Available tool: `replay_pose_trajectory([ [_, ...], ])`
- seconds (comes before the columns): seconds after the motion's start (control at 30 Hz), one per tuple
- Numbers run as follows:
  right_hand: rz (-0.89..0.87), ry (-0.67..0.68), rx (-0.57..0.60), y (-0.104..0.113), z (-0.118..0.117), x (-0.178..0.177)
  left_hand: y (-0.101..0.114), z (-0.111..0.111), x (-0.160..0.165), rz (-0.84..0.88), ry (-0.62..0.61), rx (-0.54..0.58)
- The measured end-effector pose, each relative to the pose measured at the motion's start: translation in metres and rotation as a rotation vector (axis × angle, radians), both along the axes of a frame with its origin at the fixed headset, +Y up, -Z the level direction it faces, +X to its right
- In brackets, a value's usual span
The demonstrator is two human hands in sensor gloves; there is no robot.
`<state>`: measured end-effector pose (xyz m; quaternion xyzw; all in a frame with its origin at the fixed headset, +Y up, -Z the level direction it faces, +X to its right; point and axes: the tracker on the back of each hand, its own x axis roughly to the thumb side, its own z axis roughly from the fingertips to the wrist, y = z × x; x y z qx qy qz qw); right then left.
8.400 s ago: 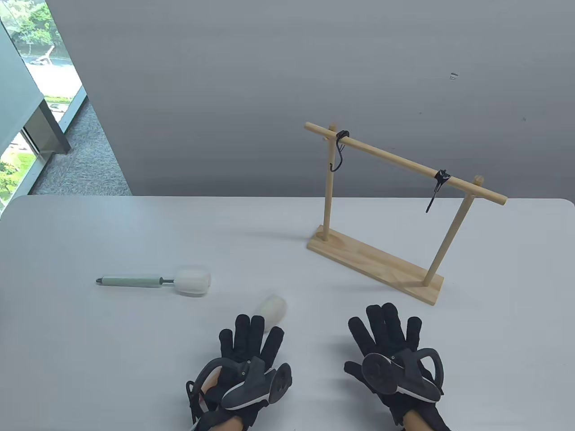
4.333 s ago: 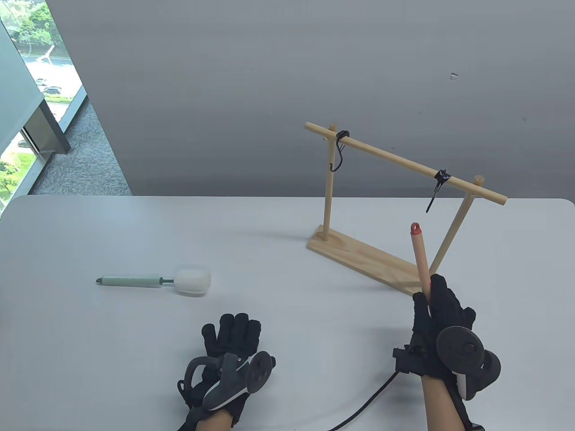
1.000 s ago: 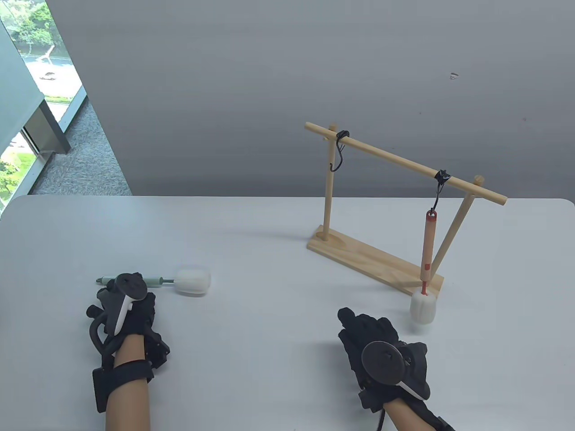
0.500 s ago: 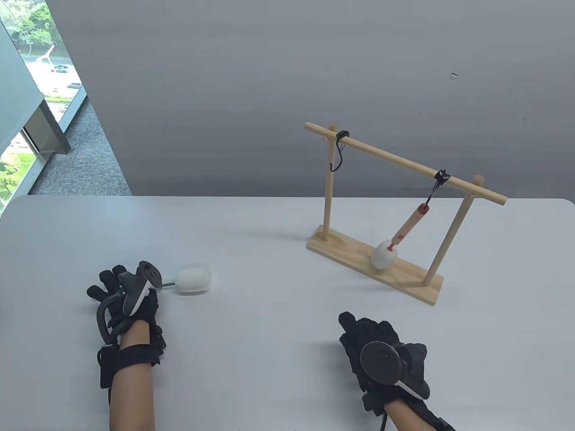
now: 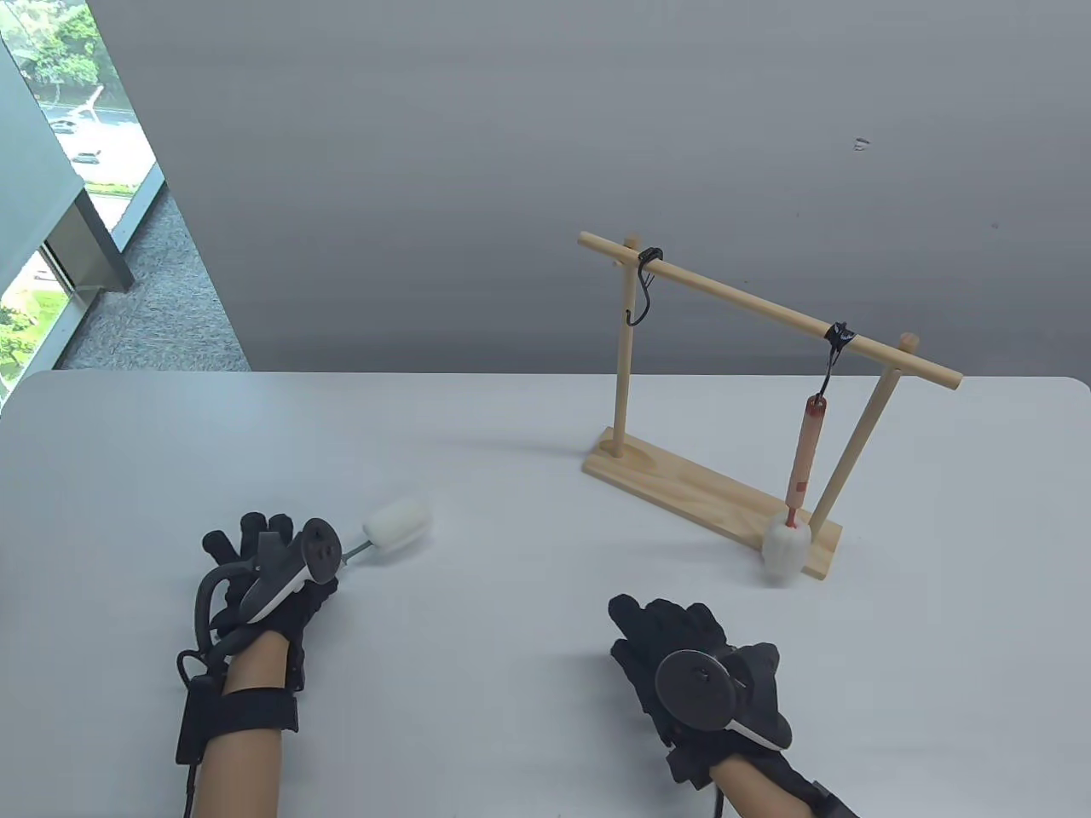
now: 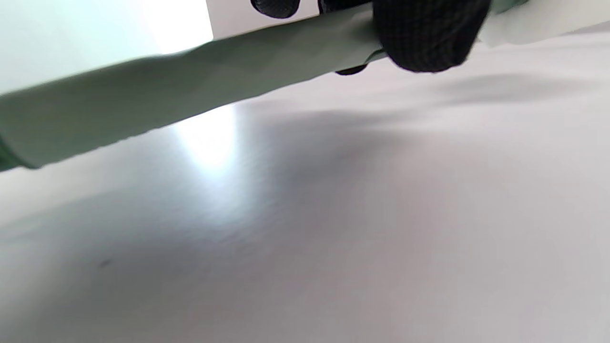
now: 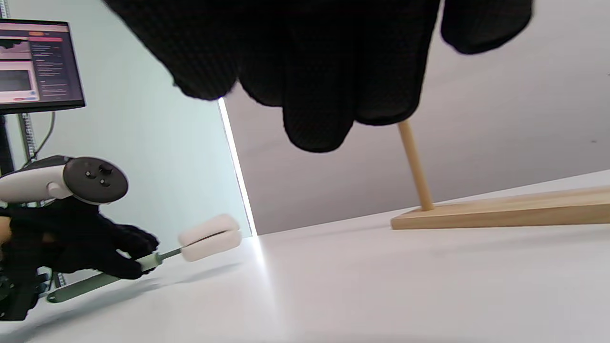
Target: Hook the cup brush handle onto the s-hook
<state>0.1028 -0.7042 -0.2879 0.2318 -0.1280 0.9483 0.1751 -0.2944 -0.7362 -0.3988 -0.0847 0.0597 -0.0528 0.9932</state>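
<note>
My left hand (image 5: 264,571) grips the green handle (image 6: 143,105) of a cup brush and holds it just above the table, its white sponge head (image 5: 396,521) raised and pointing right; the brush also shows in the right wrist view (image 7: 209,243). A wooden rack (image 5: 771,311) stands at the right with two black s-hooks. The left s-hook (image 5: 643,290) is empty. The right s-hook (image 5: 831,362) carries a second brush with a tan and red handle (image 5: 805,452) and white head (image 5: 784,554). My right hand (image 5: 682,656) rests on the table, holding nothing.
The rack's wooden base (image 5: 682,490) lies on the white table (image 5: 511,426), also seen in the right wrist view (image 7: 500,209). A window and grey wall lie beyond the far edge. A monitor (image 7: 38,64) shows at the left of the right wrist view.
My left hand closed on the green brush and lifted it, its head turning up and right. The hung tan brush swung left and back to near vertical. My right hand slid slightly left.
</note>
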Motion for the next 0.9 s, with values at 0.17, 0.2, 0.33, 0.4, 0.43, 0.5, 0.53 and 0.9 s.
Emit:
replay_pose_trajectory([
  [0.17,0.133,0.146,0.169,0.006,-0.007,-0.049,0.011,0.021,0.059,-0.011,-0.253,0.059],
  [0.2,0.165,0.179,0.200,0.007,-0.009,-0.060,0.010,0.028,0.074,-0.031,-0.310,0.068],
  [0.33,0.233,0.243,0.220,0.003,-0.017,-0.086,0.005,0.051,0.114,-0.055,-0.439,0.083],
  [0.4,0.301,0.271,0.175,-0.003,-0.021,-0.096,0.003,0.062,0.128,0.003,-0.467,0.076],
  [0.43,0.335,0.291,0.153,-0.006,-0.022,-0.100,0.002,0.067,0.134,0.029,-0.485,0.072],
  [0.5,0.404,0.307,0.098,-0.013,-0.024,-0.105,0.001,0.077,0.144,0.031,-0.516,0.078],
  [0.53,0.435,0.304,0.078,-0.015,-0.025,-0.106,0.001,0.080,0.147,0.021,-0.527,0.081],
  [0.9,0.551,0.365,0.070,-0.036,-0.022,-0.116,-0.008,0.096,0.145,0.155,-0.496,0.060],
])
